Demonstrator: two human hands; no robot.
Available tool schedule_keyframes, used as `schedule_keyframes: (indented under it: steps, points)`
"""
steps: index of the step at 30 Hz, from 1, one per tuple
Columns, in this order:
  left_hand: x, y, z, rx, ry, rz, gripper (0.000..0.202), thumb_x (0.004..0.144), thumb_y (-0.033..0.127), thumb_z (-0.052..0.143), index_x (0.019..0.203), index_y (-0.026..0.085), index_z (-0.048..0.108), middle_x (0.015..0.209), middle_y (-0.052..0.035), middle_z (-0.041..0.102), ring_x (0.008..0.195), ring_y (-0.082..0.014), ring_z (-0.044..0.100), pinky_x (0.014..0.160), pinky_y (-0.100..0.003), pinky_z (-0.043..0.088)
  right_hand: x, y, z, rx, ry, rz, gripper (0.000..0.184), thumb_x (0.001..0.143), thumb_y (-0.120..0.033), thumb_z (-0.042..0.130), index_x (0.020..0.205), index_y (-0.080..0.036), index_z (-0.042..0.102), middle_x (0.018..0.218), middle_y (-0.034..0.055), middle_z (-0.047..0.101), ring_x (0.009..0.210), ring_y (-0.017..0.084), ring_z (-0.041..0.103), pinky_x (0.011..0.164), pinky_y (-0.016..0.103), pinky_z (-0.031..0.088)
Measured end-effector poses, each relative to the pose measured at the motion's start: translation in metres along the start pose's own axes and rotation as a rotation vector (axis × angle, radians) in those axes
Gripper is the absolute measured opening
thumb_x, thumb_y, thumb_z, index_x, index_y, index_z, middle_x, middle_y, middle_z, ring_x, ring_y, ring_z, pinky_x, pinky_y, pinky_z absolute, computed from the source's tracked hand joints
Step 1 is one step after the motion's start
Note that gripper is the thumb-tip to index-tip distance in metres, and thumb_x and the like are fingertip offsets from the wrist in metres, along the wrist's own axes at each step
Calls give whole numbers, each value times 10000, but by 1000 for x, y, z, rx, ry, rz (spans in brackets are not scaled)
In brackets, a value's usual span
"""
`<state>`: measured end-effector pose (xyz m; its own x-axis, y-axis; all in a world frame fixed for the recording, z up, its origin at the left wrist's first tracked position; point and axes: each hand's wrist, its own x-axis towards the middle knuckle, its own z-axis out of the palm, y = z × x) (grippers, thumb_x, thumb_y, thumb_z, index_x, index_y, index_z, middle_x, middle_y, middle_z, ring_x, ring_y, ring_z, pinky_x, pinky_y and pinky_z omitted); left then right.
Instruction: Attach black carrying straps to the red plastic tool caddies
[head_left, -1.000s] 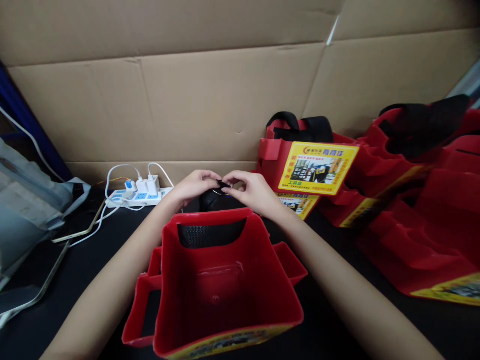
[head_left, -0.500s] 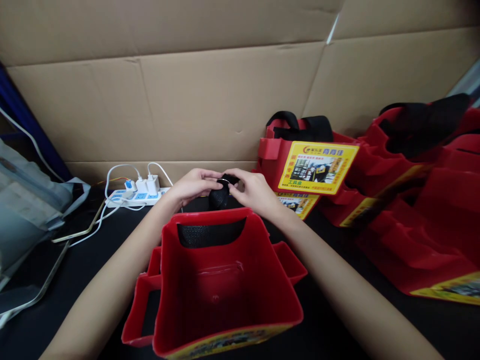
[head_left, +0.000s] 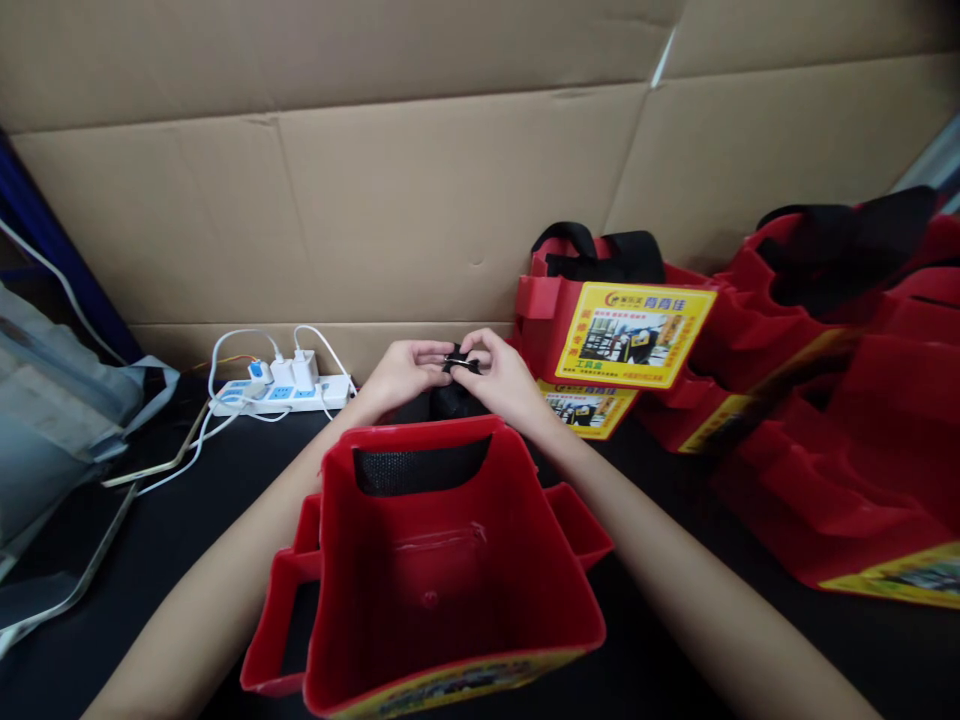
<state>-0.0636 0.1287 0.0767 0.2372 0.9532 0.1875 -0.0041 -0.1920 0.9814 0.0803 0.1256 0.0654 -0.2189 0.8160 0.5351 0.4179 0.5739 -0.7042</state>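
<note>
An open red fabric tool bag (head_left: 450, 600) stands on the black table right in front of me, with a black mesh panel on its far inner wall. Beyond its far rim, my left hand (head_left: 405, 368) and my right hand (head_left: 501, 375) meet, fingers pinched together on a small black strap piece with a metal clip (head_left: 459, 362). A black strap bundle (head_left: 448, 402) hangs below the fingers, partly hidden behind the bag's rim.
Several more red bags with yellow labels (head_left: 630, 330) are piled at the right. A white power strip (head_left: 281, 392) with chargers and cables lies at the left by the cardboard wall (head_left: 420, 200). Grey bagged material (head_left: 52, 420) sits at the far left.
Both hands have shifted slightly up and to the right while working the black strap; the rounded black bundle now hangs lower behind the bag's rim. The bag has barely moved.
</note>
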Motion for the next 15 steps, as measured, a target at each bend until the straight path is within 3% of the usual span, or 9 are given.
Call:
schedule_keyframes:
  steps: [4, 8, 12, 15]
  points:
    - [-2, 2, 6, -27, 109, 65, 354, 652, 84, 637, 1006, 87, 629, 967, -102, 656, 748, -132, 612, 679, -267, 505, 0, 4, 2, -39, 162, -32, 320, 585, -105, 504, 865, -207, 385, 745, -16, 488, 676, 126, 496, 615, 261, 424]
    - [-2, 2, 1, -122, 174, 103, 253, 692, 172, 640, 937, 106, 641, 893, -77, 659, 733, -122, 610, 570, -209, 500, 1, 2, 7, 195, 205, -10, 494, 552, -72, 487, 1008, -222, 369, 938, 31, 424, 742, 126, 492, 616, 276, 493]
    - [1, -5, -6, -175, 265, 103, 191, 673, 146, 648, 858, 105, 631, 795, -46, 647, 607, -76, 588, 522, -178, 485, 3, -4, 8, 430, 170, 185, 487, 513, -45, 498, 965, -205, 413, 909, 25, 414, 749, 118, 473, 618, 267, 523]
    - [4, -9, -9, -180, 265, 121, 145, 650, 104, 647, 788, 110, 601, 688, -6, 614, 557, -67, 574, 530, -189, 498, 3, -6, 6, 528, 95, 354, 437, 513, -17, 498, 915, -181, 450, 800, 0, 451, 702, 103, 500, 677, 269, 512]
